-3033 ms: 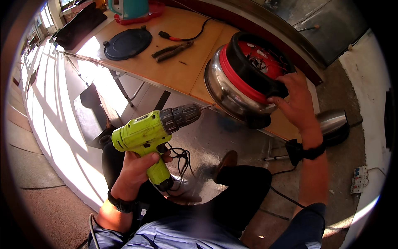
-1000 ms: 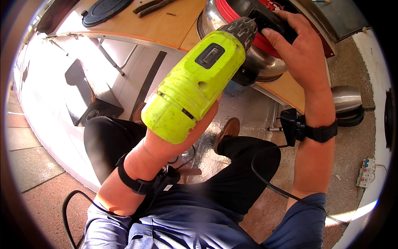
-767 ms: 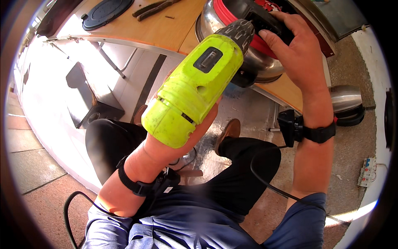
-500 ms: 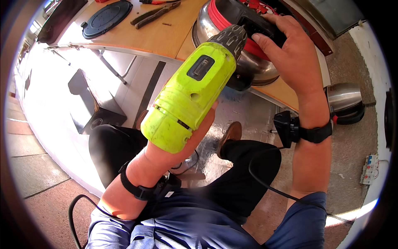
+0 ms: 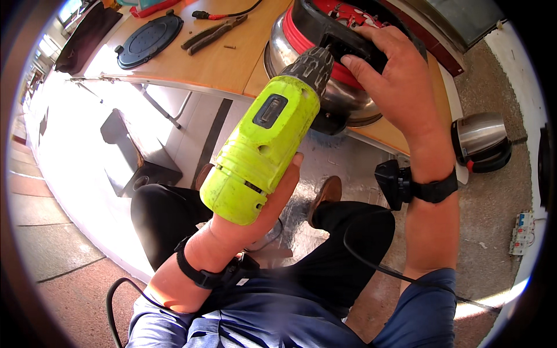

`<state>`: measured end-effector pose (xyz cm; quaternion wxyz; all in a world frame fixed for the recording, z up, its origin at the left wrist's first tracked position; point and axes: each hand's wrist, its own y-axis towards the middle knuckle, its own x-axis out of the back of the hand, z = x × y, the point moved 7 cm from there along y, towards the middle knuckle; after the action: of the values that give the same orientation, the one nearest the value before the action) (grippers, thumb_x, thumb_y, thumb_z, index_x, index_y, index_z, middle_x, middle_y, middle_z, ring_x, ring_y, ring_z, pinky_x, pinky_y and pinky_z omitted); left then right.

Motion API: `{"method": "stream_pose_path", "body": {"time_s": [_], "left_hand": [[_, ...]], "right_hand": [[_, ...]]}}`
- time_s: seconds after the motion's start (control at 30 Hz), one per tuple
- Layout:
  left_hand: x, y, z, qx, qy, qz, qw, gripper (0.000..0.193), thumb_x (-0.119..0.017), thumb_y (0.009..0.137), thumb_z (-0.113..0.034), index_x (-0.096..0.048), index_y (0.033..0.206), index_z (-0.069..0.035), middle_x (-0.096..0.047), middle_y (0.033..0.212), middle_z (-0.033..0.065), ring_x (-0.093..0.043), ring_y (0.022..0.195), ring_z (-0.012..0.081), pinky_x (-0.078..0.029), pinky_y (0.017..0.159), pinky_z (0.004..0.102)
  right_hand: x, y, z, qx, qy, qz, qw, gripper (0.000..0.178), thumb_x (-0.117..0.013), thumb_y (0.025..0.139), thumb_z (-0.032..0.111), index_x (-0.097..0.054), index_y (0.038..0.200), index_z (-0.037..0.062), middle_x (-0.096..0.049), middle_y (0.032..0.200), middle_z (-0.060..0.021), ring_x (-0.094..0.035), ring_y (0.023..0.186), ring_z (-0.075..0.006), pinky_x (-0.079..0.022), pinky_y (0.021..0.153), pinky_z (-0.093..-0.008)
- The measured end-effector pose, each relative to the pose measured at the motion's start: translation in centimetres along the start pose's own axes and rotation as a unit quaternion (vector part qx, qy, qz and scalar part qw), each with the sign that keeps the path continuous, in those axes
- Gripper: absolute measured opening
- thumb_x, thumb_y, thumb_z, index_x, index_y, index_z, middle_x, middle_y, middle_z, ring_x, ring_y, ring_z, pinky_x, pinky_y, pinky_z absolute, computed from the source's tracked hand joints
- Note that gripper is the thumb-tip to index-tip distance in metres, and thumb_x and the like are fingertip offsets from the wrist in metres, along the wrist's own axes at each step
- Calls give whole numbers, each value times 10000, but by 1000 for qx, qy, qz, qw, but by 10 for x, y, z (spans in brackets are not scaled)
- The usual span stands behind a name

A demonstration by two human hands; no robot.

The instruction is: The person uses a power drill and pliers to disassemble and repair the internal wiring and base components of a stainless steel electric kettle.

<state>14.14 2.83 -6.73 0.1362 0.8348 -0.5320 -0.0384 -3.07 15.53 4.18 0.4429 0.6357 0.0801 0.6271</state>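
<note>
My left hand (image 5: 284, 188) is closed round the grip of a lime-green cordless drill (image 5: 264, 136); the grip itself is hidden under the drill body. The drill's dark chuck (image 5: 310, 68) points up and to the right, its tip meeting a black fitting on a round steel appliance (image 5: 281, 49) with a red band. My right hand (image 5: 400, 78) grips that black fitting, thumb on the near side and fingers over the top. Red wires or parts show inside the appliance's open top. Whatever bit is in the chuck cannot be made out.
On the wooden table (image 5: 243, 64) lie pliers (image 5: 212, 36), a black round lid (image 5: 151, 39) and a dark cable (image 5: 229, 14). A steel kettle (image 5: 484, 142) is at the right. A dark metal box (image 5: 142, 156) stands beneath the table, left of my knees.
The drill and my hands appear slightly lower and further left in the picture. The table things have shifted too, with more of the table's far side showing. Both grips are unchanged.
</note>
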Motion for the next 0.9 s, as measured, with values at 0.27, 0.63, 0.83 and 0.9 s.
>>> {"method": "stream_pose_path", "body": {"time_s": [0.27, 0.63, 0.83, 0.9], "left_hand": [[-3, -1, -4, 3, -23, -25, 999, 175, -739, 886, -12, -700, 1055, -34, -718, 903, 52, -680, 785, 176, -513, 681, 294], [-6, -2, -1, 19, -48, -52, 997, 166, -741, 892, -34, -694, 1052, -34, -706, 865, 45, -662, 747, 162, -508, 661, 290], [-6, -4, 0, 47, -45, -37, 997, 202, -744, 885, -30, -692, 1080, -31, -720, 910, 58, -685, 796, 169, -521, 698, 290], [-7, -4, 0, 46, -50, -39, 997, 213, -746, 882, -28, -691, 1088, -28, -724, 921, 60, -690, 810, 171, -525, 709, 290]], "right_hand": [[-1, -1, -1, 3, -16, -3, 1000, 367, -758, 783, 227, -721, 1087, 26, -684, 998, -162, -664, 932, -344, -534, 852, -422], [-1, -2, 0, 8, -25, -8, 1000, 375, -754, 785, 237, -719, 1088, 19, -680, 989, -162, -656, 946, -349, -520, 853, -440], [-2, -4, -1, 8, -36, 8, 999, 370, -751, 828, 212, -687, 1136, 17, -657, 1027, -149, -651, 961, -324, -512, 860, -399], [-3, -4, -1, 6, -42, 19, 999, 371, -752, 849, 201, -672, 1161, 17, -647, 1049, -143, -649, 968, -309, -509, 865, -377]]}}
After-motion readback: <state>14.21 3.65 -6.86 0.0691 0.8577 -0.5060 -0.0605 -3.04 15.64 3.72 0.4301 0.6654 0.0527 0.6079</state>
